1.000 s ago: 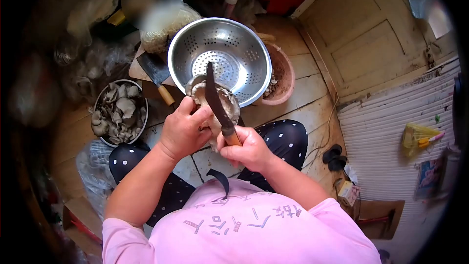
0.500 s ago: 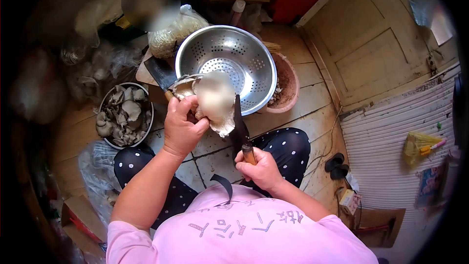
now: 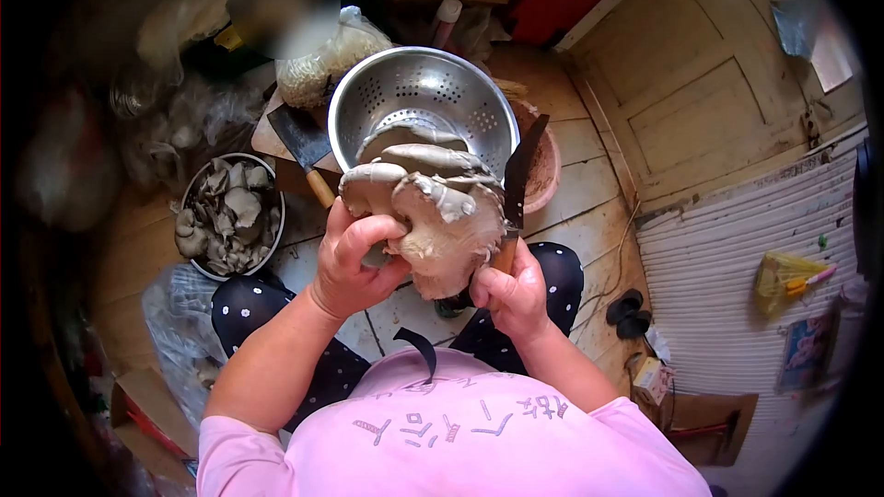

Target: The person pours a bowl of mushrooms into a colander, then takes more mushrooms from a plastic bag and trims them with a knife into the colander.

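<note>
A big cluster of grey oyster mushrooms (image 3: 451,230) is raised over my lap, its caps overlapping the near side of the steel colander (image 3: 414,87) in this view. My left hand (image 3: 354,258) grips the cluster from the left, fingers on top and thumb below. In my right hand (image 3: 516,294) is a knife (image 3: 525,170), held by its wooden handle with the dark blade pointing up and away, close along the cluster's right edge. The right thumb and fingertips lie right at the cluster's lower right side.
Left of the colander, a cleaver (image 3: 304,138) lies on a board. A white-rimmed bowl (image 3: 279,235) of torn mushrooms stands at left. Behind the colander's right side is a pink basin (image 3: 552,175) with scraps. A clear bag (image 3: 327,60) of pale food sits behind the cleaver.
The mushroom cluster has come nearer and turned, now showing its grey caps. My right hand has moved up and right with the knife, bringing it beside the cluster.
</note>
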A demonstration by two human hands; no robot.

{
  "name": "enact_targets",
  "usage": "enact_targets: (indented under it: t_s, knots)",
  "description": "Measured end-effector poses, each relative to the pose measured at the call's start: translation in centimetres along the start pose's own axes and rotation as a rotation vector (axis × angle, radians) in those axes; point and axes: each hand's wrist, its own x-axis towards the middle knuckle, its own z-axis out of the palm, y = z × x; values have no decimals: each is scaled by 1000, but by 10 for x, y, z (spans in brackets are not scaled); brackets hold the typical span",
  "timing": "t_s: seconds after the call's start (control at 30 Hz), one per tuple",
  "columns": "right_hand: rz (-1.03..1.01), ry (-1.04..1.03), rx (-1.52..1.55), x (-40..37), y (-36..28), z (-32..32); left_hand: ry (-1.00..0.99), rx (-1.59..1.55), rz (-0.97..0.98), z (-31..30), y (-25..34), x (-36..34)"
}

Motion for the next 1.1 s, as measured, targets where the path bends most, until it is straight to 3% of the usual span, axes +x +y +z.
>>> enact_targets:
  t_s: [0.17,0.27,0.4,0.43,0.5,0.53,0.57,0.63,0.67,0.7,0.77,0.8,0.83,0.9,0.93,0.97,1.03,1.1]
  knots:
    - [-97,19,-52,-11,-5,9,-2,-165,6,-8,2,-14]
    - [-182,70,-68,-16,-1,15,-2,-433,-56,-14,14,-12]
    - [-487,-11,-216,-11,-12,29,69,-680,-7,-18,29,9]
    - [-293,-10,264,-12,-14,32,157,-762,-129,-15,38,12]
    - [-236,-37,188,-11,-15,23,-11,-659,-314,-26,39,17]
    - [-258,38,3,-5,-8,21,-59,-501,-301,-24,29,-1]
    - [-289,-115,273,0,-18,26,-200,-325,-155,-32,26,18]
    - [-408,-172,145,4,-31,29,29,-536,-185,-18,30,24]
    - [-170,-125,411,5,-39,30,31,-761,-430,-16,34,25]
    - [-239,-242,437,10,-48,37,31,-761,-427,-13,30,22]
    - [-557,-46,-327,10,-53,31,-46,-757,-570,2,5,6]
    - [-651,-47,-336,17,-49,27,-83,-755,-642,9,-4,1]
    - [-587,22,-479,22,-50,28,-121,-753,-714,12,-10,-3]
    - [-587,-67,-402,37,-52,37,172,-1751,-1070,12,-5,-3]
    - [-358,15,-203,36,-50,40,40,-1303,-852,12,-5,-8]
    - [-250,128,-191,40,-48,43,-76,-854,-630,11,-2,-11]
    - [-79,135,-250,43,-42,33,0,-1180,-865,3,3,-6]
    - [-38,142,-243,41,-43,36,-10,-1250,-971,-1,-1,0]
